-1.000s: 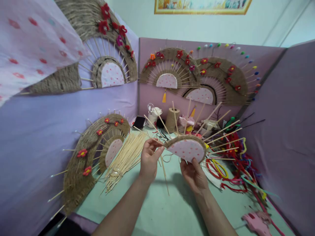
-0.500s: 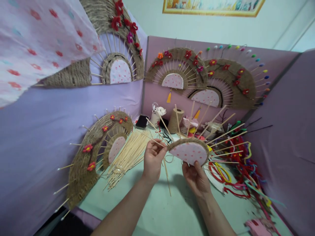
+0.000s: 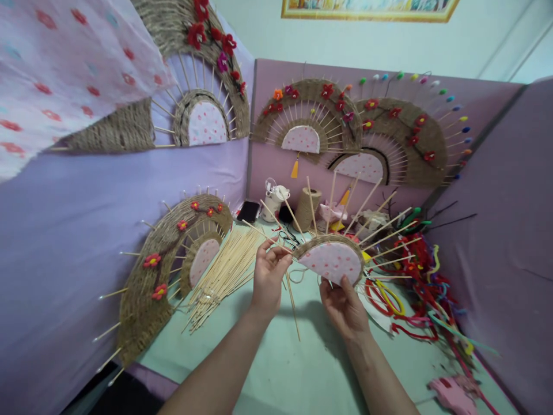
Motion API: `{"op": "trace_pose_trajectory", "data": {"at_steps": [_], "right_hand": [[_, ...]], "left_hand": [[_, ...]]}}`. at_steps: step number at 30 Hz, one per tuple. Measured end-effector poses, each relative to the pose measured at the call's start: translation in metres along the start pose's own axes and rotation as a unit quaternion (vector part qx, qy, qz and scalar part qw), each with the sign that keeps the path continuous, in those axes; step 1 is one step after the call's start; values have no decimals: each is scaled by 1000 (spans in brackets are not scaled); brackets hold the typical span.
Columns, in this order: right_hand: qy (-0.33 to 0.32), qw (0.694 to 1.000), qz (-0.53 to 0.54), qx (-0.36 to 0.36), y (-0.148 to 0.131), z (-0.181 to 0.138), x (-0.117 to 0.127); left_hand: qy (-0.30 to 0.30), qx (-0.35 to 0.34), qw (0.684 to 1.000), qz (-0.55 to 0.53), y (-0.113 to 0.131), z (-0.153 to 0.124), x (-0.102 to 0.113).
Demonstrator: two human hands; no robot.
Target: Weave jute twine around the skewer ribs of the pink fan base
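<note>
Above the table I hold a half-round fan piece, its face covered in white cloth with pink dots and its curved edge trimmed with twine. Several thin wooden sticks radiate from that curved edge. My right hand grips the straight lower edge, thumb on the cloth face and fingers behind. At the left corner my left hand is closed, thumb and fingers pinching a wooden stick beside the trim. Behind the left hand lies a bundle of loose wooden sticks.
A twine-woven fan with red flowers leans at the left; more fans hang on the partitions. At the back stand a twine spool, a white jug and a phone. Coloured pipe cleaners pile at right, near a pink glue gun.
The fan piece has tipped slightly, and its sticks have shifted a little left and down. Both hands keep their hold. The whole view has moved slightly.
</note>
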State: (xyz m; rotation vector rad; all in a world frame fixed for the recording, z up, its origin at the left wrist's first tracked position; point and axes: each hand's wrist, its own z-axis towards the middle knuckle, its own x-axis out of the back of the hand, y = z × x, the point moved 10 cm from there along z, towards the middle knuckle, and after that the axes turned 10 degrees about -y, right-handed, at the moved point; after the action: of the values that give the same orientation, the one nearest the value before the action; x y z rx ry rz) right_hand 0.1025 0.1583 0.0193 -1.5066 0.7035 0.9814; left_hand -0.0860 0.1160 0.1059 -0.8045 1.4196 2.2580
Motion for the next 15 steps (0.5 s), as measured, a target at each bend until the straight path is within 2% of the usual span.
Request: {"op": "trace_pose_trajectory", "data": {"at_steps": [15], "right_hand": [[-7,999,-38,-7,6,-2,-4]], "left_hand": [[25,-1,1000,7,-4,5,11]]}}
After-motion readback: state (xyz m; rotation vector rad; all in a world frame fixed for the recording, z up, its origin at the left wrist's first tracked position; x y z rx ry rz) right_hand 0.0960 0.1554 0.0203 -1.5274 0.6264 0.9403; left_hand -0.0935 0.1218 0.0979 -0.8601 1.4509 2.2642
